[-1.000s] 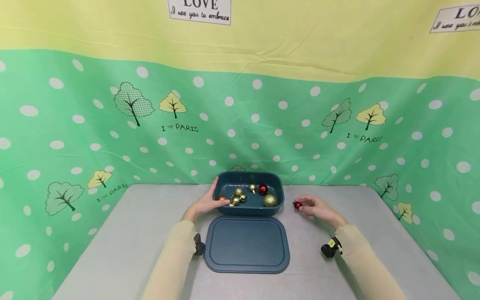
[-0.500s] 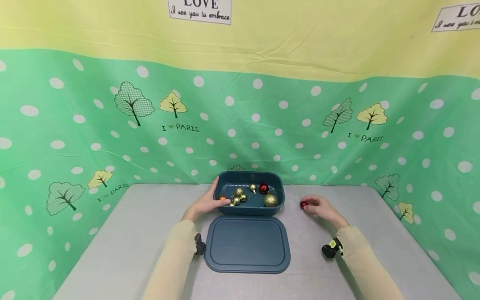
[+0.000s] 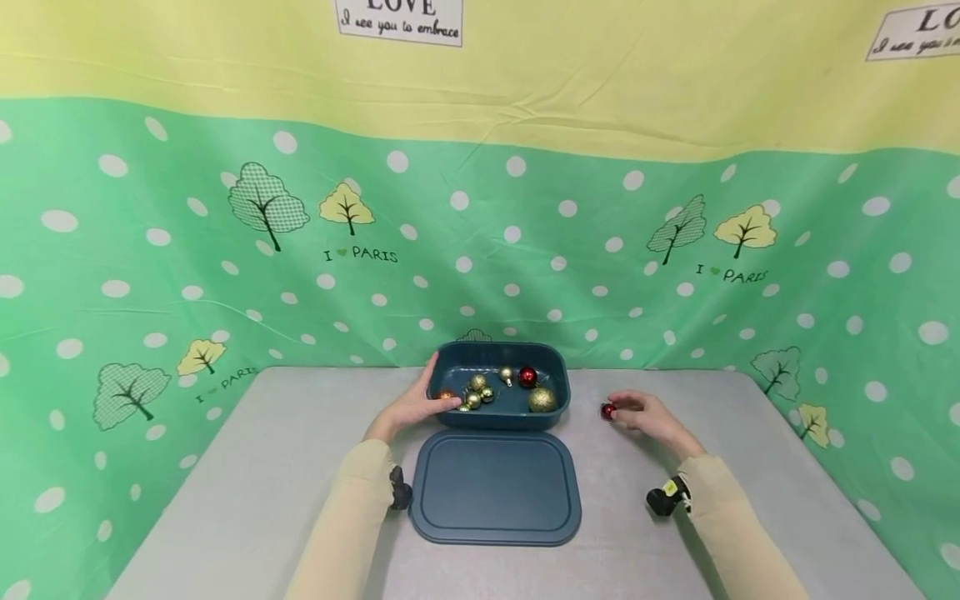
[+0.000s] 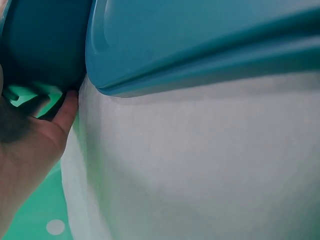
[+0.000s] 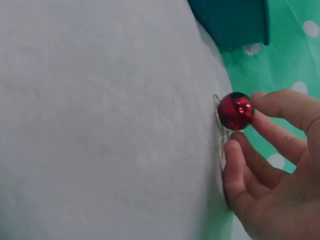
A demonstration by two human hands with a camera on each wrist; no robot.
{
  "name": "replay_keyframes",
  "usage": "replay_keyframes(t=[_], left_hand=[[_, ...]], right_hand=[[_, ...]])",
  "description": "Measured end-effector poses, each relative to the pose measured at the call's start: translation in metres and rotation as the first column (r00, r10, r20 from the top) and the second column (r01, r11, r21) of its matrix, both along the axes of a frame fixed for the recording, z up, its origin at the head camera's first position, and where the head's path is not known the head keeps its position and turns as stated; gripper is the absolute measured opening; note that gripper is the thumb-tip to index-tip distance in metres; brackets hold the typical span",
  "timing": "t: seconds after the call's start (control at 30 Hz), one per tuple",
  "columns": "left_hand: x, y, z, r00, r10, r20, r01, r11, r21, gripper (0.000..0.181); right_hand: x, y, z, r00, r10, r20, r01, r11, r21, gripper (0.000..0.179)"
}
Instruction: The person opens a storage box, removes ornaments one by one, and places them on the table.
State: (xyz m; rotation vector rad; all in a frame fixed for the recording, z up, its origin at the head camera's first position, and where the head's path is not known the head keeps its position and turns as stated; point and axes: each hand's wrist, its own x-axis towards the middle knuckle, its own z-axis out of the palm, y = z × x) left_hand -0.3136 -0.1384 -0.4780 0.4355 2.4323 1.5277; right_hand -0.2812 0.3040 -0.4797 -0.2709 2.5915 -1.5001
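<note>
Toward the back of the table a dark blue rectangular box [image 3: 498,420] stands uncovered, with several gold baubles [image 3: 542,400], a red bauble [image 3: 527,377] and an orange one [image 3: 446,396] inside. My left hand [image 3: 411,406] grips its left end, thumb over the front left corner; the fingers are mostly hidden behind the wall. To the right of the box, my right hand [image 3: 643,415] pinches a small shiny red bauble [image 5: 236,111] at its fingertips, low by the tabletop. A gold cord [image 5: 218,117] hangs from this bauble in the right wrist view.
The box's flat blue lid [image 3: 495,487] lies on the grey table [image 3: 247,483] just in front of the box. A green and yellow printed cloth [image 3: 510,250] rises behind the table and at both sides.
The right hand has shifted a little to the right, away from the box, with the red bauble; over the last half second it barely moves. The left hand stays on the box.
</note>
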Motion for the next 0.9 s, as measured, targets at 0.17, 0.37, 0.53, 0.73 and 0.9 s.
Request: replay_keyframes(t=[0.17,0.37,0.53,0.73,0.9], left_hand=[[0.001,0.0,0.001,1.0,0.002,0.001,-0.002,1.0,0.001,0.108],[0.0,0.001,0.002,1.0,-0.004,-0.024,0.004,1.0,-0.017,0.107],[0.001,0.001,0.004,0.999,-0.016,-0.041,0.015,1.0,-0.023,0.105],[0.01,0.003,0.023,0.999,-0.05,-0.014,0.05,0.999,-0.003,0.102],[0.021,0.005,0.039,0.997,-0.073,-0.03,0.072,0.997,-0.025,0.101]], right_hand=[[0.004,0.005,0.009,0.999,0.007,-0.044,-0.008,1.0,-0.016,0.042],[0.005,-0.001,0.018,0.997,0.0,-0.075,-0.002,0.999,-0.034,0.038],[0.006,-0.015,0.023,0.994,0.034,-0.102,-0.04,0.998,-0.051,0.037],[0.009,-0.031,0.027,0.994,0.061,-0.092,-0.072,0.99,-0.124,0.039],[0.011,-0.043,0.031,0.993,0.059,-0.099,-0.073,0.986,-0.149,0.039]])
